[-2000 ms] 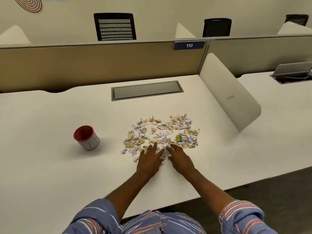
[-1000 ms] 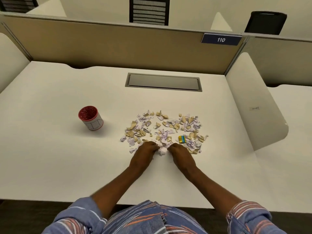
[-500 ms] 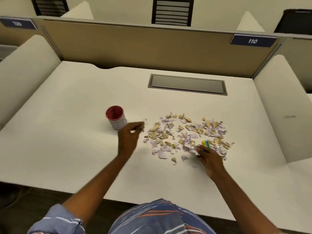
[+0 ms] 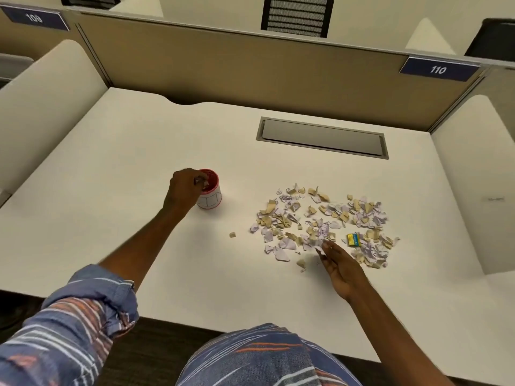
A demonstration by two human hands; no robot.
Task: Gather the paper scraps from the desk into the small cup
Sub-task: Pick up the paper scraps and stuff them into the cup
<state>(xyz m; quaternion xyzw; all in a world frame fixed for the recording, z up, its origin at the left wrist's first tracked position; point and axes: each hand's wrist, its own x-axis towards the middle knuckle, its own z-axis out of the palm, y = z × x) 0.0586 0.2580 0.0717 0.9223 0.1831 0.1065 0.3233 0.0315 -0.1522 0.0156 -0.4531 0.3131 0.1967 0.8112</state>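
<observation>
The fingers of the left hand are curled in over the mouth of the small red-rimmed cup, which stands upright directly beneath them. They pinch what looks like a few pale bits of paper between their tips. The fingers of the right hand lie nearly straight and loosely together, their tips touching the near edge of the paper scraps. These spread in a loose patch on the white desk, just beyond and to either side of those fingertips and well to the right of the left fingers. One tan scrap lies alone between the two sets of fingers, and a small yellow-and-blue item sits among the scraps just right of the right fingertips. The scraps look thin, limp and nearly weightless, so they will likely slide and flutter rather than resist, and flat ones may cling to the smooth top. Raking them into a heap with the flat fingers and then pinching the heap from its sides should work better than picking single pieces by their edges. The cup looks light enough to tip if knocked at the rim.
</observation>
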